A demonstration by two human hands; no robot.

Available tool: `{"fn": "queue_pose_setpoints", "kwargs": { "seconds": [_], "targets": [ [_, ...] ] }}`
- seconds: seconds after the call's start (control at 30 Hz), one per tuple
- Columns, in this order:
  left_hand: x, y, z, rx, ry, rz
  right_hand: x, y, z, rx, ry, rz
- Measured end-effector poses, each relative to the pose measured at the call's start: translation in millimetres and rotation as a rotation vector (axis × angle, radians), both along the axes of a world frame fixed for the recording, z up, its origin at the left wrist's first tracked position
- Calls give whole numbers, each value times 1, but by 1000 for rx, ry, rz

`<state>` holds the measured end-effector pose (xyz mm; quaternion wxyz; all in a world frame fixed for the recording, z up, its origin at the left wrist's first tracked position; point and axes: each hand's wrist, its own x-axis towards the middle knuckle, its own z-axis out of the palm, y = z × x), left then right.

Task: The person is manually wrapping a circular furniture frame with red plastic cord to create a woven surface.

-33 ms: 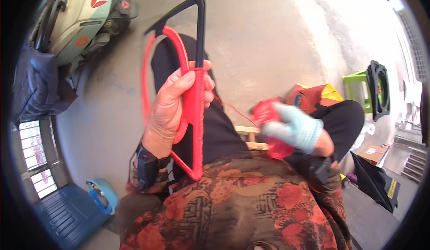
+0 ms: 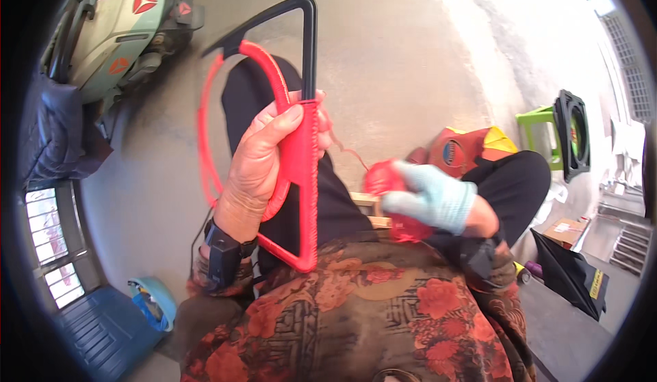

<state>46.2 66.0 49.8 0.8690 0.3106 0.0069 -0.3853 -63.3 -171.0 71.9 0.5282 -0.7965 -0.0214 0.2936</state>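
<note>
My bare left hand (image 2: 256, 156) is closed around a black angular frame (image 2: 309, 46) whose lower part is wrapped in red cord (image 2: 307, 197). A curved red-wrapped piece (image 2: 267, 67) joins its top and runs down behind my thumb. Farther left, a blurred red loop (image 2: 204, 129) hangs from the black end. My right hand (image 2: 438, 197), in a light blue knitted glove, grips a bundle of red cord (image 2: 382, 178). One thin red strand (image 2: 352, 152) runs from that bundle to the frame near my left fingers. The back of the wrapping is hidden.
Under the bundle, a small wooden frame (image 2: 366, 204) shows between my legs. A red and yellow bag (image 2: 455, 150) lies beside my right knee. A green stool (image 2: 537, 125) stands farther right; a scooter (image 2: 120, 40) is at the far left. A light blue basin (image 2: 154, 303) sits at lower left.
My right hand has shifted left with the red bundle, closer to the frame. The strand is now slacker and curved. The red loop has swung a little left; my left hand keeps its grip.
</note>
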Motion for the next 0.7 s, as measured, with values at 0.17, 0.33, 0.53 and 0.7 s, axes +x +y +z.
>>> {"fn": "queue_pose_setpoints", "kwargs": {
  "seconds": [0.17,0.33,0.53,0.7],
  "targets": [
    [-20,-45,-19,125,38,-10,10,14,-81,78,0,-2],
    [-16,-55,-11,131,77,-166,55,0,-103,695,304,-607],
    [-22,-60,-23,292,-4,-152,96,1,-61,836,252,-679],
    [-22,-63,-30,225,-56,-130,85,28,-34,480,-247,-700]
  ]
}}
